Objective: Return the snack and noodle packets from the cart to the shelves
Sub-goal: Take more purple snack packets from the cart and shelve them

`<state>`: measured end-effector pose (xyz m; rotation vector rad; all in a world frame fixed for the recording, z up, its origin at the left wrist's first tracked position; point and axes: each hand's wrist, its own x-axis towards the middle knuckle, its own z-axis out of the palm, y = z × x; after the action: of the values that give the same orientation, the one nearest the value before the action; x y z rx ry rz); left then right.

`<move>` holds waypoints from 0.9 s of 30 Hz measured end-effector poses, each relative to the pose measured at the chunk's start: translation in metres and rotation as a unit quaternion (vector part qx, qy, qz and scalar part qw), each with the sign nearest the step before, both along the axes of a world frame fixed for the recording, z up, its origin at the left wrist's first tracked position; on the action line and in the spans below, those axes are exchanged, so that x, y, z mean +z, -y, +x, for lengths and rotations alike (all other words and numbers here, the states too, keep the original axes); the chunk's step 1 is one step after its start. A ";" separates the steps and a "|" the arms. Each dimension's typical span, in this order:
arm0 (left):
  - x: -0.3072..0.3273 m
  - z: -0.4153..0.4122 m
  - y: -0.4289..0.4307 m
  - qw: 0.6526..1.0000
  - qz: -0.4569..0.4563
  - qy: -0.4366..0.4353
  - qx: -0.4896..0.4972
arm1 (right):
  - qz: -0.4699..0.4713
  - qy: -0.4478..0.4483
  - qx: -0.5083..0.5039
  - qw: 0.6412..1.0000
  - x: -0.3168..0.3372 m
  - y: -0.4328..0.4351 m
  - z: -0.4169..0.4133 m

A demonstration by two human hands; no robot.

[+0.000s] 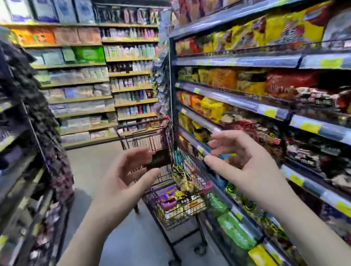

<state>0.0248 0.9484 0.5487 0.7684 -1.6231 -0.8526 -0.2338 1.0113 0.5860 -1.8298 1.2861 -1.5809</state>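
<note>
A black wire cart [175,220] stands in the middle of the frame, on the grey floor [124,262] of a shop aisle. Its basket holds a heap of packets [174,196]: purple ones on the left, yellow and green ones heaped higher, and black-and-white ones towards the front. The print is too blurred to read.

Shelves [239,100] fill the right side of the frame, tier on tier of yellow, orange, red and dark packets behind rails with yellow price tags. Darker racks [4,144] line the left edge.

The left hand [123,184] is raised at centre left and the right hand [241,164] at centre right, palms turned towards each other. The fingers [137,153] of both are loosely curved and spread, grasping nothing.

The packets in the cart show between and below the two hands, clear of every fingertip.
</note>
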 end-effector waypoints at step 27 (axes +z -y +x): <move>-0.144 0.029 0.439 0.971 0.236 -0.027 0.024 | 0.194 -0.062 -0.011 0.979 -0.138 0.480 0.033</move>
<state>0.0539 0.5090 0.4045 1.0977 -1.3603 -1.2349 -0.2003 0.5315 0.4478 -1.6885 1.5479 -1.1360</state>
